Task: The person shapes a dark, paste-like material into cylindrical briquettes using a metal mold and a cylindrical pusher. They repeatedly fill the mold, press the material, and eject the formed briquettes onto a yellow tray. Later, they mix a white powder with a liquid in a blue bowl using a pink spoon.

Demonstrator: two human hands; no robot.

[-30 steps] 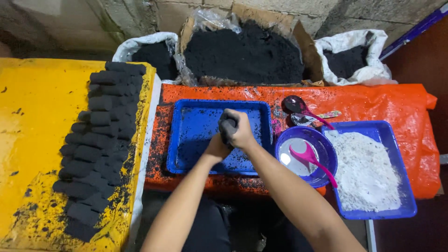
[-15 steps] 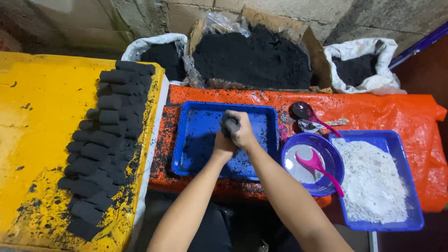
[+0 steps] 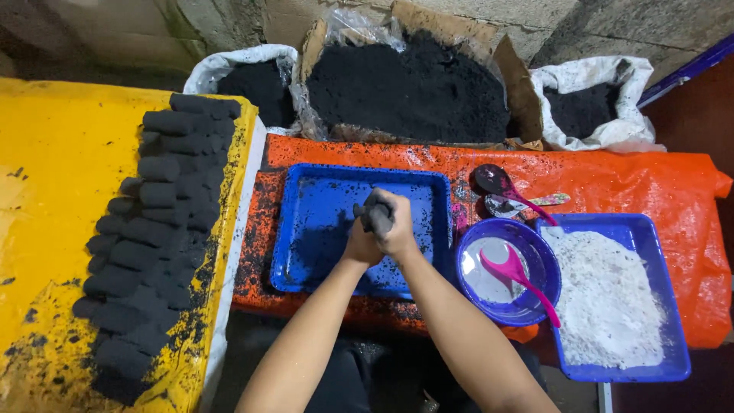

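Behind the table (image 3: 612, 191), 1 torn cardboard box (image 3: 413, 76) and 2 white sacks (image 3: 245, 76) of black powder are seen. Since 0.5 s ago, little is changed. White powder is held in the right blue tray (image 3: 612, 306). Over the middle blue tray (image 3: 321, 229), a dark lump (image 3: 376, 216) is clenched between the left hand (image 3: 359, 245) and right hand (image 3: 397, 229).

View: one head-worn camera, no second view to share ground with
Position: above the person's own forearms, over the near edge of the orange-covered table (image 3: 612, 191)
Direction: steeply downward and forward, toward the wall behind
Nearness: close; arms run off the bottom edge
Centre: blue tray (image 3: 321, 229)
Left edge: yellow surface (image 3: 53, 199)
Top: black powder heap (image 3: 405, 84)
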